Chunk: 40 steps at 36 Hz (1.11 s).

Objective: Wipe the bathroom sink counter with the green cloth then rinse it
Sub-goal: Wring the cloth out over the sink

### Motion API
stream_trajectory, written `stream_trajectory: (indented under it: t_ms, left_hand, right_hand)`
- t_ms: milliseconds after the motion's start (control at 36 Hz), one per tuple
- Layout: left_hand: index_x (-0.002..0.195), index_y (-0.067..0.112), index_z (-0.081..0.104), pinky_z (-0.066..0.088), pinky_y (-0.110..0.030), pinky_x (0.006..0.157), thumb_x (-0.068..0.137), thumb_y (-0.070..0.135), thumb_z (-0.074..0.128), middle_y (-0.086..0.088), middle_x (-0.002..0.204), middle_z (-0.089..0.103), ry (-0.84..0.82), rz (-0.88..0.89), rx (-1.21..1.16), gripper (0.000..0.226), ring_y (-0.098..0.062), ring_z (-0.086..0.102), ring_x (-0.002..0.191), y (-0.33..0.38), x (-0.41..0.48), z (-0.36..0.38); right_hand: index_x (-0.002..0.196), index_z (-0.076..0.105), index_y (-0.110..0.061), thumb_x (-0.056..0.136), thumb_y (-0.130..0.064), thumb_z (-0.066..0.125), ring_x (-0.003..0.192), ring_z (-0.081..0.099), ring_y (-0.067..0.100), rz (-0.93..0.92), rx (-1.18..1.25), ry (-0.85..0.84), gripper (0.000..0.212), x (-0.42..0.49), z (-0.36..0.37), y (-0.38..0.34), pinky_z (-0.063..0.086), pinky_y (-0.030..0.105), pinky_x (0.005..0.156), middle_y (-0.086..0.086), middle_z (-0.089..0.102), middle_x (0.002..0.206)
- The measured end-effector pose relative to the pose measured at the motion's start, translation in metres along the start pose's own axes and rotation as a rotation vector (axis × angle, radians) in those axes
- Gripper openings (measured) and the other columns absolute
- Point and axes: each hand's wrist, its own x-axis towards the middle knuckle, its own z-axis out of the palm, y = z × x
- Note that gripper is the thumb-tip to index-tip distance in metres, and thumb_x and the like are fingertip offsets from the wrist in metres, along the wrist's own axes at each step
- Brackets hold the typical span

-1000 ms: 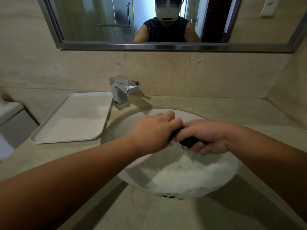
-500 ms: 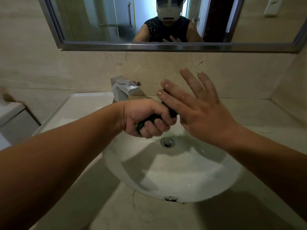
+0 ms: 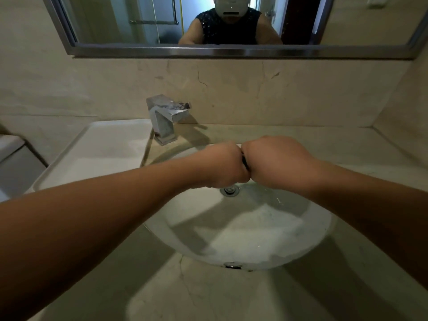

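The veined beige stone counter point(image 3: 231, 295) surrounds a glossy white oval basin point(image 3: 254, 239) with a round metal drain point(image 3: 229, 189). Above it, the left hand point(image 3: 222, 166) and right hand point(image 3: 275, 162) are fists pressed together, clenching the cloth point(image 3: 244, 161); only a dark sliver shows between them, its long axis apparently left-right. Farther left sit a smooth rectangular white tray point(image 3: 104, 151) and an angular chrome faucet point(image 3: 166, 119).

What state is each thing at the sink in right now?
Left hand: fisted, shut on the cloth.
Right hand: fisted, pressed against the left.
Dark green cloth: bunched between both fists, barely visible.
Square chrome faucet: no water running.
White oval basin: wet, drain open.
White rectangular tray: empty.
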Motion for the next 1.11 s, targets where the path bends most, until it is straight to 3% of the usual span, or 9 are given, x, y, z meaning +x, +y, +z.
stream_trajectory:
  t_ms: [111, 194, 278, 444, 639, 722, 861, 972, 1111]
  left_hand:
    - [0.087, 0.007, 0.066, 0.028, -0.030, 0.047, 0.096, 0.015, 0.058, -0.004, 0.065, 0.048, 0.004, 0.063, 0.247, 0.014, -0.025, 0.046, 0.058, -0.002, -0.003, 0.012]
    - [0.094, 0.013, 0.066, 0.033, -0.030, 0.051, 0.096, 0.015, 0.057, -0.002, 0.071, 0.052, 0.025, 0.068, 0.303, 0.009, -0.027, 0.056, 0.067, -0.001, -0.004, 0.019]
    - [0.101, 0.015, 0.061, 0.030, -0.030, 0.049, 0.098, 0.014, 0.055, -0.001, 0.075, 0.050, 0.041, 0.074, 0.326, 0.007, -0.018, 0.048, 0.061, 0.000, -0.006, 0.023]
    - [0.100, 0.020, 0.043, 0.027, -0.032, 0.048, 0.100, 0.019, 0.054, 0.001, 0.073, 0.038, 0.118, 0.111, 0.414, 0.011, -0.028, 0.050, 0.069, 0.001, -0.011, 0.030]
    - [0.105, 0.019, 0.046, 0.031, -0.034, 0.053, 0.101, 0.022, 0.053, 0.001, 0.072, 0.040, 0.142, 0.156, 0.484, 0.009, -0.025, 0.047, 0.062, 0.000, -0.012, 0.037]
    - [0.103, 0.019, 0.044, 0.035, -0.035, 0.055, 0.096, 0.030, 0.062, -0.001, 0.079, 0.049, 0.126, 0.136, 0.335, 0.023, -0.024, 0.048, 0.064, -0.007, -0.010, 0.029]
    - [0.107, 0.024, 0.062, 0.049, -0.031, 0.063, 0.080, 0.030, 0.081, 0.003, 0.089, 0.065, 0.048, 0.115, 0.097, 0.034, -0.021, 0.062, 0.081, -0.021, -0.018, -0.008]
    - [0.105, 0.030, 0.065, 0.046, -0.029, 0.063, 0.084, 0.033, 0.081, 0.003, 0.092, 0.069, -0.001, 0.084, -0.043, 0.027, -0.017, 0.065, 0.081, -0.032, -0.026, -0.028]
    - [0.112, 0.028, 0.063, 0.055, -0.030, 0.062, 0.080, 0.031, 0.088, -0.007, 0.102, 0.076, -0.031, 0.038, -0.331, 0.041, -0.014, 0.066, 0.072, -0.048, -0.036, -0.041]
  right_hand:
    - [0.067, 0.053, -0.018, 0.082, -0.005, 0.056, 0.056, 0.050, 0.023, 0.069, 0.195, -0.192, 0.020, -0.002, 0.019, 0.000, 0.034, 0.028, 0.051, 0.003, 0.056, 0.066]
    - [0.065, 0.055, -0.015, 0.083, -0.007, 0.056, 0.054, 0.046, 0.023, 0.092, 0.318, -0.246, 0.020, -0.003, 0.031, 0.002, 0.036, 0.033, 0.054, 0.005, 0.055, 0.062]
    - [0.059, 0.051, -0.013, 0.083, -0.003, 0.057, 0.053, 0.040, 0.024, 0.118, 0.489, -0.284, 0.027, -0.009, 0.035, 0.001, 0.031, 0.033, 0.053, 0.007, 0.049, 0.057]
    - [0.059, 0.048, -0.009, 0.081, -0.001, 0.060, 0.048, 0.035, 0.024, 0.275, 0.788, -0.376, 0.026, -0.019, 0.038, -0.001, 0.028, 0.033, 0.050, 0.009, 0.041, 0.054]
    - [0.063, 0.056, -0.011, 0.075, -0.010, 0.067, 0.053, 0.044, 0.027, 0.309, 0.828, -0.416, 0.016, -0.023, 0.046, -0.001, 0.037, 0.037, 0.053, 0.011, 0.048, 0.062]
    - [0.070, 0.060, -0.020, 0.087, -0.014, 0.070, 0.058, 0.054, 0.022, 0.166, 0.716, -0.329, 0.021, -0.022, 0.039, -0.001, 0.038, 0.033, 0.054, 0.002, 0.057, 0.064]
    - [0.088, 0.063, -0.033, 0.084, -0.047, 0.078, 0.075, 0.062, 0.011, 0.060, 0.605, -0.224, 0.021, -0.020, 0.010, 0.005, 0.045, 0.032, 0.061, -0.009, 0.067, 0.081]
    - [0.099, 0.071, -0.034, 0.088, -0.049, 0.075, 0.070, 0.061, 0.013, 0.017, 0.597, -0.192, 0.020, -0.015, -0.003, 0.012, 0.040, 0.032, 0.059, -0.007, 0.066, 0.079]
    - [0.112, 0.071, -0.042, 0.086, -0.052, 0.076, 0.077, 0.066, 0.013, 0.000, 0.569, -0.194, 0.028, -0.011, -0.011, 0.004, 0.051, 0.036, 0.068, -0.009, 0.072, 0.089]
